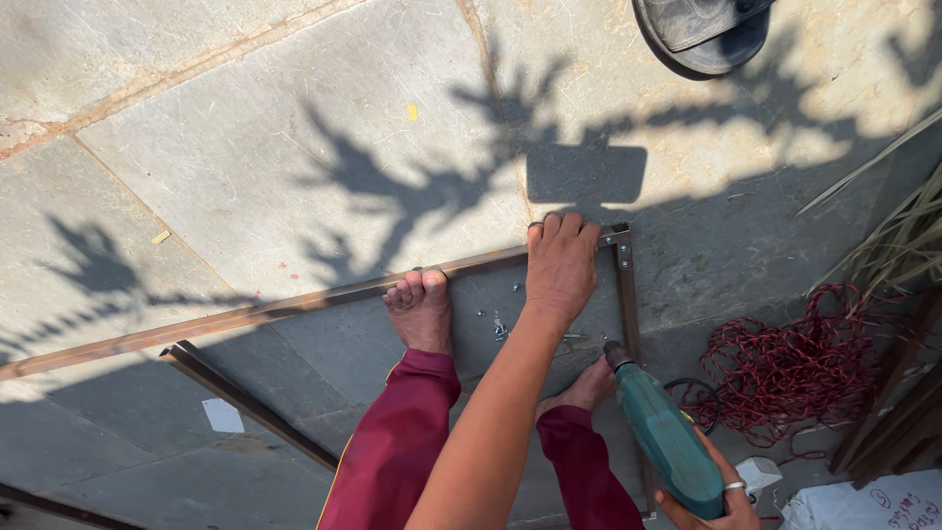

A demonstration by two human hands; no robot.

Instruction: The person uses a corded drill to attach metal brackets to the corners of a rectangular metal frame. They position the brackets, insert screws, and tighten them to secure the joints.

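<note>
A: Head view, quick pass. Left hand is flat, fingers pressed together, palm down on the corner of the metal frame lying on the stone floor.

B: Right hand?

A: Right hand is wrapped around the grip of a green power drill, bit end touching the frame's short side rail, low in the picture. Ring on one finger.

B: Where's the frame sitting?

A: Long rail runs left to right, and one bare foot pins it. Second foot is inside the corner. Corner bracket looks already joined, I'd say, with fasteners showing near the top.

B: Progress?

A: Judging only from this: corner is assembled, drill is on the side rail, so fixing there looks mid-way. Loose screws lie on the floor inside the corner, so more are probably left to drive. Can't tell if the bit is turning.

B: Other stuff?

A: Red cord pile to the right, a separate loose metal bar at lower left, dry leaves at the right edge.
</note>
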